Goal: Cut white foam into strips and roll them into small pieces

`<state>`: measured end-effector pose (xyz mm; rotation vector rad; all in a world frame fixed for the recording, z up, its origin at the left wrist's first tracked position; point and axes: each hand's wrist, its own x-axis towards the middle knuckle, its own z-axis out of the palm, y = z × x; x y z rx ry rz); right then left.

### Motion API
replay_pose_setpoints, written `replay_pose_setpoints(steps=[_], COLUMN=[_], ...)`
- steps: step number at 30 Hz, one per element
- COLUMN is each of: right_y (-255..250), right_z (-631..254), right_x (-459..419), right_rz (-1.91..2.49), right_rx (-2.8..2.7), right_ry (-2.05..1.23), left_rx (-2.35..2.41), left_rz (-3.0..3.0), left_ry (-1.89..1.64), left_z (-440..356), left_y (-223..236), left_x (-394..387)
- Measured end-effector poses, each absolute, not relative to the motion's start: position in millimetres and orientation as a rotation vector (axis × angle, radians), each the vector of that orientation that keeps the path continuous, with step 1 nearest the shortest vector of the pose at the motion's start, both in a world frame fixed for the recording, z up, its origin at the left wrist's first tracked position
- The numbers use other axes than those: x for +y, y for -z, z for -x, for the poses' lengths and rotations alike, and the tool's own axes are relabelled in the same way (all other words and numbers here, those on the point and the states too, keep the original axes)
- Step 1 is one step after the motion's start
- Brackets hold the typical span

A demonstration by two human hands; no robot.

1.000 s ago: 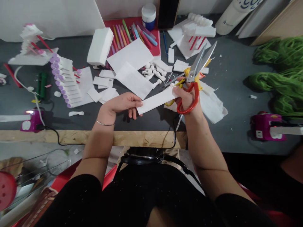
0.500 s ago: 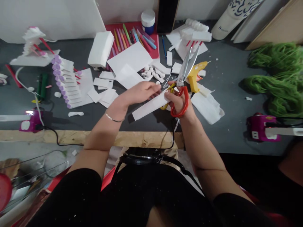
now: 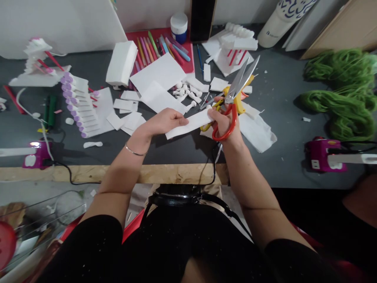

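My left hand [image 3: 168, 122] pinches a long white strip [image 3: 196, 120], apparently paper or thin foam, near its left end, thumb on top. At the strip's other end, my right hand [image 3: 223, 121] presses it under the thumb. That same hand carries large scissors with red handles [image 3: 235, 118], their blades apart and pointing up and away. A yellow-handled tool [image 3: 206, 127] shows partly behind the strip, by my right fingers; whether I hold it is unclear. Just beyond lie small white knobbed pieces [image 3: 183, 91] and flat white sheets [image 3: 161, 70].
A yellow glue gun [image 3: 240, 107] lies behind the scissors. White stair-like models [image 3: 84, 104] with purple ends stand at left. Markers [image 3: 147, 51], a lidded jar [image 3: 179, 27], a bottle [image 3: 272, 25] and green yarn [image 3: 338, 102] line the back and right. Purple power sockets [image 3: 325, 155] sit near the edge.
My left hand has moved left and down from the small white pieces and now grips the strip. The strip is tilted less, and the scissors have swung slightly to the right.
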<state>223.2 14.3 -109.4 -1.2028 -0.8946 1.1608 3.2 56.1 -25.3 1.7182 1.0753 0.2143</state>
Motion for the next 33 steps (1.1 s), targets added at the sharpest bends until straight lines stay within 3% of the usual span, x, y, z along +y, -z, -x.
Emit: replay_pose_setpoints(steps=[7,18,29,33], right_y=[110.4,88.2,107.8,106.1], right_z=[-229.4,-202.1,-206.2,-203.5], right_x=[19.0,11.7,22.8,19.3], right_rz=[1.181,1.135,1.185,1.164], right_rx=[-0.941,-0.774,-0.859,-0.834], right_ry=[-1.168,-1.264,-1.098,-1.150], left_rx=[1.058,1.205,1.071,1.067], left_rz=[-1.458,-1.239,-1.238,-1.353], left_ry=[-0.125,-0.733,-0.651,-0.784], left_z=[30.1,-19.7,-36.3,-32.8], left_y=[16.3,42.0,56.7,63.0], left_x=[58.8,46.8,22.8,29.0])
